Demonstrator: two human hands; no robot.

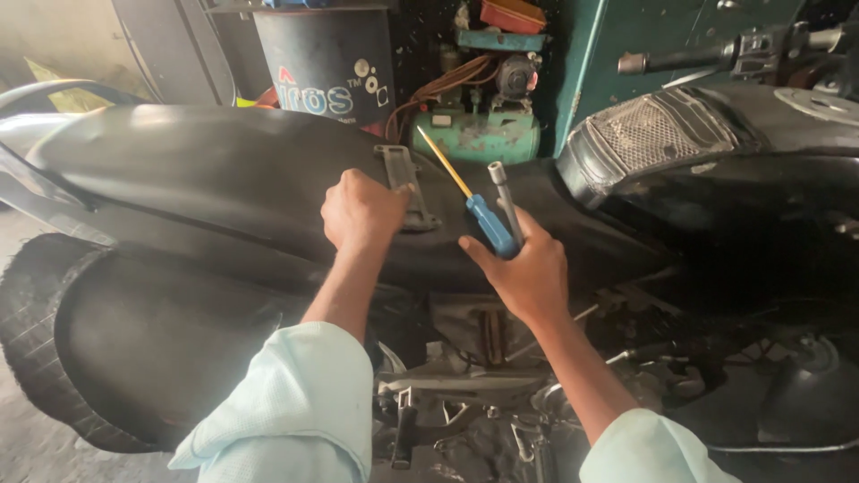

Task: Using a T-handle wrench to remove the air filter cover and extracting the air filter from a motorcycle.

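Observation:
My left hand (pixel 360 211) is closed on the lower end of a grey metal strap bracket (pixel 400 170) that lies across the black motorcycle seat (pixel 224 170). My right hand (pixel 523 268) grips a screwdriver with a blue handle (pixel 489 224) and a yellow shaft (pixel 445 163) pointing up and left. The same hand also holds a grey metal socket tool (pixel 503 190) standing upright beside it. Both forearms wear pale blue-green sleeves.
The motorcycle's black fuel tank (pixel 716 170) with a mesh-patterned pad is at right, handlebar (pixel 716 55) above it. The rear tyre (pixel 40 331) is at lower left. Behind stand a dark barrel (pixel 327 63) and a green compressor (pixel 479 134). Exposed frame and engine parts (pixel 483 394) lie below the seat.

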